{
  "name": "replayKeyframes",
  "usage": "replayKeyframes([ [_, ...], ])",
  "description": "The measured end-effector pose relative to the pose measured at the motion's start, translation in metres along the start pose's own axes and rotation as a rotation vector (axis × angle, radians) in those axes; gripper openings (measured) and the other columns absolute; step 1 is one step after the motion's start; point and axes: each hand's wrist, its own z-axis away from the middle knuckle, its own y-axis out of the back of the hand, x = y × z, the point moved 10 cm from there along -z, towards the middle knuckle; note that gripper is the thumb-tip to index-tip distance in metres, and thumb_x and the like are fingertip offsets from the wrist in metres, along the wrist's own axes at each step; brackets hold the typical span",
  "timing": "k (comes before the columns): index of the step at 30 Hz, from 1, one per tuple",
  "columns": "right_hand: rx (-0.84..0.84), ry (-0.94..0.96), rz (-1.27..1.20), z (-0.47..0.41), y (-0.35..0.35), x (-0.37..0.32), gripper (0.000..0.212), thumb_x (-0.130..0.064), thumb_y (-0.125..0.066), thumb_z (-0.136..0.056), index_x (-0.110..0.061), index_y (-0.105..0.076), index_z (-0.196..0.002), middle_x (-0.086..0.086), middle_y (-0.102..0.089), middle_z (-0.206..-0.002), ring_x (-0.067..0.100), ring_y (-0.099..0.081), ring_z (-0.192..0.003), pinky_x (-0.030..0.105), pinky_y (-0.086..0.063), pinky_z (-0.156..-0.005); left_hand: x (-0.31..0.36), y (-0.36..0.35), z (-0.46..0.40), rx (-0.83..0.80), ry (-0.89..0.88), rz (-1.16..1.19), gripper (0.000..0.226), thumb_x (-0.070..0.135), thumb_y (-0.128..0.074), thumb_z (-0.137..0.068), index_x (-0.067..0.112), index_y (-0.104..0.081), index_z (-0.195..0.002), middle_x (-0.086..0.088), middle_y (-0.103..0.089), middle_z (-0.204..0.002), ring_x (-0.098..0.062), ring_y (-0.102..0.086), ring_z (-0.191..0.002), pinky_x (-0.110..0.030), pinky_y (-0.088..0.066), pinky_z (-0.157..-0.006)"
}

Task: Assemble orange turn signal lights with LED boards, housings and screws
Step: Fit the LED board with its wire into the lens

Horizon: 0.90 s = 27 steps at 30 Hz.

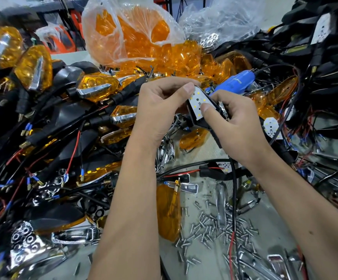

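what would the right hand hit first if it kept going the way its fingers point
Its fingers point up-left and already press the white LED board in the black housing; beyond lies the left hand, though depth is unclear.

Both hands meet above the cluttered bench; the left hand (160, 104) grips a black housing (201, 121) from the left, its thumb on the top corner of the white LED board (198, 102) seated in it; the right hand (236, 122) holds the housing's right side, thumb pressing the board; loose screws (214, 227) lie scattered below; a blue screwdriver (234, 82) rests just behind; a bag of orange lenses (135, 35) stands beyond.
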Motion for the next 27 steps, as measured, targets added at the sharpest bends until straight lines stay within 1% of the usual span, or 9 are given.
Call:
replayKeyframes([
  [5, 0.018, 0.006, 0.002, -0.001, 0.0, -0.002, 0.025, -0.022, -0.06, -0.1, -0.008, -0.061, -0.079, 0.013, -0.049, -0.064, 0.03, -0.043, -0.059, 0.039, -0.041, -0.057, 0.0, -0.007, 0.0, 0.005, 0.037, -0.001, 0.018, 0.007, -0.062, -0.099, 0.014, -0.076, -0.091, 0.003, -0.069, -0.08, -0.017, -0.06, -0.078, -0.032, -0.051, -0.071],
  [9, 0.056, -0.03, -0.104, -0.003, 0.002, 0.0, 0.034, -0.019, -0.058, -0.099, -0.001, -0.048, -0.073, 0.007, -0.037, -0.06, 0.02, -0.034, -0.057, 0.038, -0.032, -0.055, -0.01, -0.038, 0.002, 0.062, 0.142, 0.107, 0.023, 0.006, -0.046, -0.105, 0.012, -0.059, -0.087, -0.004, -0.056, -0.084, -0.021, -0.049, -0.079, -0.036, -0.043, -0.072],
  [11, 0.08, -0.051, -0.173, -0.004, 0.003, 0.003, 0.033, -0.017, -0.057, -0.098, 0.003, -0.047, -0.074, 0.006, -0.038, -0.063, 0.019, -0.033, -0.059, 0.037, -0.031, -0.056, -0.013, -0.054, 0.003, 0.059, 0.183, 0.236, 0.026, 0.005, -0.038, -0.107, 0.011, -0.053, -0.087, -0.009, -0.058, -0.088, -0.023, -0.05, -0.083, -0.037, -0.045, -0.076],
  [14, 0.113, -0.068, -0.229, -0.004, 0.005, 0.006, 0.032, -0.018, -0.058, -0.098, 0.011, -0.057, -0.084, 0.015, -0.044, -0.068, 0.024, -0.038, -0.064, 0.038, -0.034, -0.059, -0.013, -0.064, 0.003, 0.004, 0.192, 0.347, 0.027, 0.009, -0.036, -0.111, 0.01, -0.053, -0.09, -0.008, -0.066, -0.092, -0.02, -0.061, -0.088, -0.029, -0.054, -0.079],
  [18, 0.147, -0.067, -0.16, -0.003, 0.008, 0.003, 0.025, -0.021, -0.059, -0.097, 0.0, -0.067, -0.086, 0.022, -0.052, -0.071, 0.022, -0.043, -0.065, 0.042, -0.039, -0.058, -0.015, -0.062, 0.005, -0.06, 0.22, 0.343, 0.026, 0.013, -0.038, -0.112, 0.007, -0.06, -0.098, -0.007, -0.073, -0.102, -0.018, -0.068, -0.093, -0.029, -0.057, -0.079],
  [22, 0.173, -0.087, -0.104, -0.002, 0.009, 0.005, 0.023, -0.024, -0.061, -0.095, -0.016, -0.058, -0.073, -0.002, -0.044, -0.062, 0.013, -0.038, -0.059, 0.03, -0.033, -0.056, -0.016, -0.06, 0.008, -0.103, 0.286, 0.459, 0.023, 0.01, -0.038, -0.108, 0.002, -0.06, -0.111, -0.015, -0.075, -0.115, -0.021, -0.071, -0.1, -0.031, -0.058, -0.076],
  [24, 0.18, -0.089, -0.075, -0.002, 0.009, 0.004, 0.029, -0.023, -0.062, -0.096, -0.022, -0.051, -0.068, -0.007, -0.039, -0.06, 0.011, -0.035, -0.057, 0.029, -0.031, -0.055, -0.016, -0.062, 0.009, -0.109, 0.297, 0.504, 0.025, 0.007, -0.036, -0.106, 0.002, -0.059, -0.114, -0.022, -0.072, -0.123, -0.031, -0.07, -0.106, -0.039, -0.059, -0.083],
  [26, 0.177, -0.079, -0.071, -0.002, 0.009, 0.003, 0.029, -0.022, -0.061, -0.096, -0.021, -0.051, -0.069, -0.006, -0.041, -0.061, 0.012, -0.036, -0.059, 0.03, -0.032, -0.056, -0.017, -0.062, 0.008, -0.102, 0.304, 0.511, 0.027, 0.003, -0.033, -0.103, 0.001, -0.057, -0.114, -0.029, -0.067, -0.128, -0.043, -0.066, -0.117, -0.052, -0.055, -0.095],
  [27, 0.172, -0.076, -0.08, -0.002, 0.008, 0.002, 0.027, -0.022, -0.061, -0.097, -0.02, -0.054, -0.071, -0.006, -0.044, -0.062, 0.012, -0.038, -0.06, 0.03, -0.034, -0.057, -0.017, -0.063, 0.008, -0.098, 0.305, 0.51, 0.028, 0.001, -0.031, -0.102, 0.0, -0.057, -0.112, -0.03, -0.067, -0.129, -0.044, -0.065, -0.121, -0.056, -0.052, -0.101],
])
